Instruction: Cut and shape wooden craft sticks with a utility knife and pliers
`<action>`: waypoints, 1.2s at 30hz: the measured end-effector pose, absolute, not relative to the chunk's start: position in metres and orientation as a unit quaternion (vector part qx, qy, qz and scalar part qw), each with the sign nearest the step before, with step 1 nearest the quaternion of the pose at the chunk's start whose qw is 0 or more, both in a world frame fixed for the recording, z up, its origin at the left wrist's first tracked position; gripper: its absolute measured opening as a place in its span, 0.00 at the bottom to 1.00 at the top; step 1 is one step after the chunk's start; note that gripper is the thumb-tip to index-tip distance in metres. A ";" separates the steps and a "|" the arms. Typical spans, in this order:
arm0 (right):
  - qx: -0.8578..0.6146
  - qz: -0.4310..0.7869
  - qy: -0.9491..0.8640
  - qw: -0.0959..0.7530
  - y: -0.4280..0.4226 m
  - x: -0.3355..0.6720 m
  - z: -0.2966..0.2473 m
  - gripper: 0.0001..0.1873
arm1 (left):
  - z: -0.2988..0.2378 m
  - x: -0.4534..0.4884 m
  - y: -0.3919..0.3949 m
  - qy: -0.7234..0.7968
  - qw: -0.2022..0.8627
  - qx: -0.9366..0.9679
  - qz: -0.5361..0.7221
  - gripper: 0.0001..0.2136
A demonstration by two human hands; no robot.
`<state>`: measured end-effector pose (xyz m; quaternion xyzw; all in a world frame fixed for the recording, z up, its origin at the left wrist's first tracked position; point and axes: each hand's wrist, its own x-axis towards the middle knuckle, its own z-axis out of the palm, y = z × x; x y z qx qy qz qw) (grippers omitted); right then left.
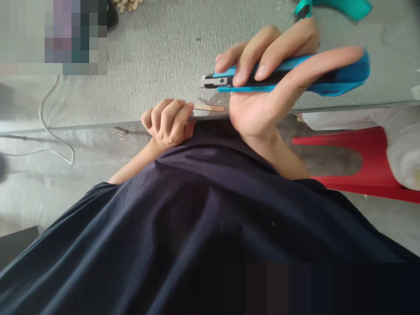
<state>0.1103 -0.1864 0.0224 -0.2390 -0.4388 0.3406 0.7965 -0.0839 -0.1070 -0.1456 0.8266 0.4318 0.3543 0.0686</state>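
Note:
My right hand [272,83] is closed around a blue utility knife [356,81], its metal tip pointing left above the table. A short bit of blade seems to show at that tip. At the table's front edge, my left hand [170,120] is curled round one end of a flat wooden craft stick [210,107]. The stick's free end points right, toward the heel of my right hand. The fingers of the left hand hide its other end.
The table [147,65] has a textured grey top. Several wooden sticks [127,4] lie at its far left. A teal-green tool [344,8] rests at the far right. A white cable [42,105] hangs over the front edge. Below right stands a red stool [377,153].

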 end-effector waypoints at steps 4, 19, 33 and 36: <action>-0.274 0.379 -0.439 0.767 -0.194 0.116 0.029 0.37 | -0.145 -0.083 -0.108 0.447 0.045 0.806 0.385 0.33; -0.306 0.375 -0.489 0.726 -0.194 0.113 0.033 0.48 | -0.157 -0.077 -0.098 0.440 0.043 0.816 0.374 0.23; -0.293 0.389 -0.500 0.716 -0.194 0.117 0.020 0.44 | -0.134 -0.073 -0.104 0.450 0.106 0.840 0.284 0.22; -0.272 0.400 -0.503 0.716 -0.194 0.116 0.020 0.41 | -0.135 -0.071 -0.102 0.433 0.120 0.842 0.298 0.22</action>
